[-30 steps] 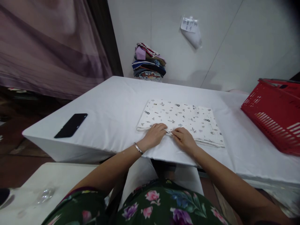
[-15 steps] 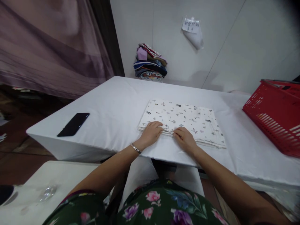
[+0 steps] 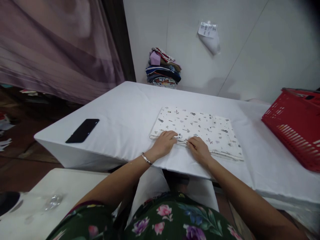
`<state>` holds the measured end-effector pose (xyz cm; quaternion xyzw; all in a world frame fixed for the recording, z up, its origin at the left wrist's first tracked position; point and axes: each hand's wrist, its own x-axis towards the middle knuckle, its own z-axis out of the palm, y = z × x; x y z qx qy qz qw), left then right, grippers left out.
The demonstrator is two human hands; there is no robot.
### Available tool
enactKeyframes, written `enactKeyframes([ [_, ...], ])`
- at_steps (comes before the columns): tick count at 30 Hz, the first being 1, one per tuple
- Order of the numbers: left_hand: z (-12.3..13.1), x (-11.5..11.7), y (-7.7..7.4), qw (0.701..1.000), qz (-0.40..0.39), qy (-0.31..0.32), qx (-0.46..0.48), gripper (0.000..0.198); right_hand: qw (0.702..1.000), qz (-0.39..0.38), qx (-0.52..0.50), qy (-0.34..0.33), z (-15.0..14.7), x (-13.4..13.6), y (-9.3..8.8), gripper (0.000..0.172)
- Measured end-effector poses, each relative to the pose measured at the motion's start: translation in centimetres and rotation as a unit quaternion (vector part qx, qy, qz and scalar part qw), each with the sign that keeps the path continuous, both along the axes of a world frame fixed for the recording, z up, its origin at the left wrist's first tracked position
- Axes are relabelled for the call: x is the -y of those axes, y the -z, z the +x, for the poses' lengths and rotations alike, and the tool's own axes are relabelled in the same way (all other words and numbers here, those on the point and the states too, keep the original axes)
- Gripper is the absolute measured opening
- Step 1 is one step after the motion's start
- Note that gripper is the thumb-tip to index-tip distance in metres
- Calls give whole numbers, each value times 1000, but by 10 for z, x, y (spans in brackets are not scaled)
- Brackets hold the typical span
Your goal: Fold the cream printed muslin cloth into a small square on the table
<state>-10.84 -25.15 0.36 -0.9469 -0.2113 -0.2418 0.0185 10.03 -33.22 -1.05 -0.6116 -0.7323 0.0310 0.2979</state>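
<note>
Folded grey-printed white cloth [image 3: 197, 124]
Near edge is pinched by right hand [image 3: 200, 150], seemingly for steadiness; grip of left hand [image 3: 164, 143] cannot be told

on the table [image 3: 120, 116], the cloth [image 3: 200, 128] is flanked by the phone [image 3: 83, 131] on the left and the basket [image 3: 292, 115] on the right. behind the cloth's left part, at the table's far edge, a fabric stack [image 3: 163, 70] is placed before the wall [image 3: 240, 20], where a sign [image 3: 208, 30] is hung.

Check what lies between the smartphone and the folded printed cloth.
In the head view, only the white tablecloth lies between the smartphone and the printed cloth.
</note>
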Motion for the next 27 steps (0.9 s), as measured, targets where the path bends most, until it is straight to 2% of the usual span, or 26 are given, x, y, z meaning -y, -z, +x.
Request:
enactKeyframes([
  [9, 1, 1, 0, 1000, 10, 8, -9, 28, 999, -12, -19, 24, 3, -5, 5, 22],
  [22, 0, -2, 4, 997, 18, -80, -6, 16, 999, -9, -14, 30, 1, -4, 4, 21],
  [27, -6, -2, 4, 998, 34, -60, 4, 19, 999, -8, -22, 24, 1, -4, 3, 22],
])
